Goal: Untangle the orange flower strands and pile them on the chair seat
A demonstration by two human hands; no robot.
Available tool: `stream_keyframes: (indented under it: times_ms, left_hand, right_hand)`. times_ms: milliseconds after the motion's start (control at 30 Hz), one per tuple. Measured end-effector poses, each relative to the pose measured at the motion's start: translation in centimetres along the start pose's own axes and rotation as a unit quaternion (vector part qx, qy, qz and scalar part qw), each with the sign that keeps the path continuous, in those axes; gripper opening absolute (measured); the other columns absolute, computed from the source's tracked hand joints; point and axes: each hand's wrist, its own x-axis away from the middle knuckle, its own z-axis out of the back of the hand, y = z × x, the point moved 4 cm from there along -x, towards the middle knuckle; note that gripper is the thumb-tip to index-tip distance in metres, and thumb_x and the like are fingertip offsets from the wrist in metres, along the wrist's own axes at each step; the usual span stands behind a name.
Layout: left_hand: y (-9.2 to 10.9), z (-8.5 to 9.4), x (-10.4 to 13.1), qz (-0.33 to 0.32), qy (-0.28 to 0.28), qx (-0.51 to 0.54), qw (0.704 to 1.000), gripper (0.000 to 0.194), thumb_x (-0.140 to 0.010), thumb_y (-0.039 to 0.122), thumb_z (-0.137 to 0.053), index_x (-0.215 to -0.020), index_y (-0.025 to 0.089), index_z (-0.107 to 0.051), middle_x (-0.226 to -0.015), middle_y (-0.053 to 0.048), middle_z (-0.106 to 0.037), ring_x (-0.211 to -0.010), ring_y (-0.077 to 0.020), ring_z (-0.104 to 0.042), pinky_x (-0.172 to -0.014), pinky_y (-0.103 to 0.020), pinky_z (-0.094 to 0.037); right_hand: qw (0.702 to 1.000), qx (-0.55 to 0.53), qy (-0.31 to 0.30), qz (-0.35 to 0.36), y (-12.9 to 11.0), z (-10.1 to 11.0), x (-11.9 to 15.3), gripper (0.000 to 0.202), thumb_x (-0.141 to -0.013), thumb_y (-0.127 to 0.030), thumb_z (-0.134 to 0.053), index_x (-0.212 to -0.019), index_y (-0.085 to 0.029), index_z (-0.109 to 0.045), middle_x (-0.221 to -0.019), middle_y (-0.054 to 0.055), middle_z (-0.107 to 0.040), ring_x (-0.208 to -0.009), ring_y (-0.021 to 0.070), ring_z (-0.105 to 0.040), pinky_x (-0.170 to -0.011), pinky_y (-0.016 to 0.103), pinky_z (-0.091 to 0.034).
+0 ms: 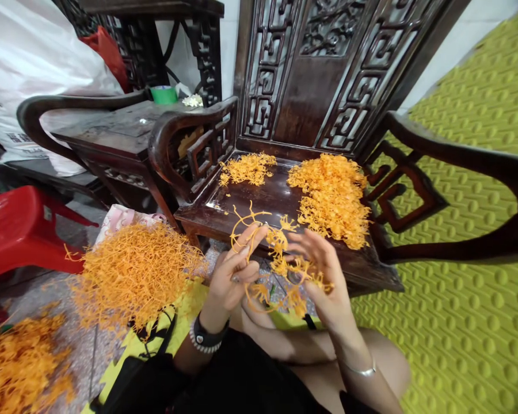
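My left hand (235,273) is closed, thumb and fingers pinching a thin orange plastic ring (251,217) with short spurs around its edge. Branched orange plastic pieces (278,241) hang in a loose loop between my two hands. On the right, my right hand (328,279) curls around the loop's right side, its thumb and fingers at the small pieces there. Its exact grip is partly hidden by them. Just beyond my hands, a small heap of branched orange pieces (248,168) and a larger heap of frilly orange pieces (332,195) lie on the wooden chair seat (280,201).
A big pile of thin orange pieces (138,276) rises at my left, with another orange pile (21,362) on the floor. A red stool (12,230) stands farther left. Green tape (164,95) sits on a side table (112,129). Yellow bumpy matting (470,322) extends right.
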Motion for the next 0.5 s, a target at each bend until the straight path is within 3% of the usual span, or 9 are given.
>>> stream_keyframes:
  times_ms: [67, 133, 233, 300, 367, 433, 500]
  left_hand:
    - [0.6, 0.4, -0.1, -0.025, 0.020, 0.015, 0.999, 0.046, -0.093, 0.005, -0.035, -0.123, 0.028, -0.062, -0.127, -0.006, -0.063, -0.039, 0.0020, -0.020, -0.041, -0.006, -0.030]
    - [2.0, 1.0, -0.1, -0.080, 0.047, 0.031, 0.995, 0.047, -0.097, 0.010, -0.030, -0.125, 0.033, -0.059, -0.105, -0.003, -0.071, -0.037, 0.0015, -0.022, -0.041, -0.006, -0.031]
    - [4.1, 1.8, 0.1, -0.141, 0.058, 0.041, 0.988, 0.046, -0.099, 0.015, -0.028, -0.128, 0.037, -0.056, -0.078, 0.001, -0.069, -0.034, 0.0005, -0.021, -0.039, -0.007, -0.027]
    - [4.2, 2.0, 0.2, -0.117, 0.050, 0.033, 0.991, 0.047, -0.097, 0.013, -0.030, -0.128, 0.037, -0.056, -0.075, 0.002, -0.068, -0.033, 0.0002, -0.018, -0.036, -0.008, -0.023]
    - [3.1, 2.2, 0.3, -0.061, 0.036, 0.019, 0.997, 0.047, -0.095, 0.011, -0.034, -0.126, 0.037, -0.057, -0.079, 0.001, -0.069, -0.033, 0.0004, -0.014, -0.035, -0.010, -0.020]
    - [1.3, 2.3, 0.5, -0.004, 0.005, 0.013, 1.000, 0.044, -0.091, 0.012, -0.041, -0.123, 0.037, -0.060, -0.089, 0.000, -0.071, -0.034, 0.0011, -0.009, -0.034, -0.011, -0.015]
    - [-0.7, 2.5, 0.8, 0.056, -0.038, 0.025, 0.997, 0.038, -0.087, 0.017, -0.048, -0.117, 0.035, -0.063, -0.098, -0.002, -0.072, -0.034, 0.0018, -0.005, -0.033, -0.012, -0.012]
  right_hand:
    - [0.996, 0.041, -0.077, -0.009, -0.2, -1.5, 1.4, 0.038, -0.091, -0.023, -0.055, -0.128, -0.032, -0.054, -0.110, 0.003, -0.065, -0.091, 0.0155, -0.064, -0.079, 0.028, -0.052]
    - [0.984, 0.069, -0.164, -0.003, -0.1, -2.9, 3.6, 0.032, -0.092, -0.014, -0.048, -0.117, -0.030, -0.062, -0.093, 0.001, -0.069, -0.083, 0.0128, -0.066, -0.076, 0.024, -0.052]
    - [0.957, 0.119, -0.260, -0.042, 1.6, -3.8, 6.8, 0.032, -0.090, -0.020, -0.057, -0.121, -0.026, -0.062, -0.104, 0.004, -0.071, -0.094, 0.0169, -0.067, -0.081, 0.027, -0.053]
    - [0.943, 0.170, -0.282, -0.051, 3.1, -3.5, 7.6, 0.028, -0.085, -0.029, -0.065, -0.113, -0.027, -0.067, -0.105, 0.006, -0.072, -0.105, 0.0228, -0.064, -0.093, 0.038, -0.050]
    - [0.959, 0.178, -0.221, -0.016, 3.9, -2.3, 6.8, 0.012, -0.086, -0.035, -0.064, -0.088, -0.027, -0.072, -0.083, 0.003, -0.073, -0.102, 0.0249, -0.065, -0.105, 0.051, -0.039]
    - [0.988, 0.133, -0.066, 0.031, 4.1, -0.5, 4.8, 0.026, -0.089, -0.040, -0.058, -0.070, -0.026, -0.067, -0.064, 0.000, -0.065, -0.084, 0.0220, -0.066, -0.110, 0.057, -0.029]
    - [0.994, 0.083, 0.062, 0.040, 3.9, 0.7, 2.8, 0.023, -0.084, -0.046, -0.062, -0.078, -0.025, -0.067, -0.072, 0.001, -0.066, -0.080, 0.0202, -0.064, -0.110, 0.053, -0.031]
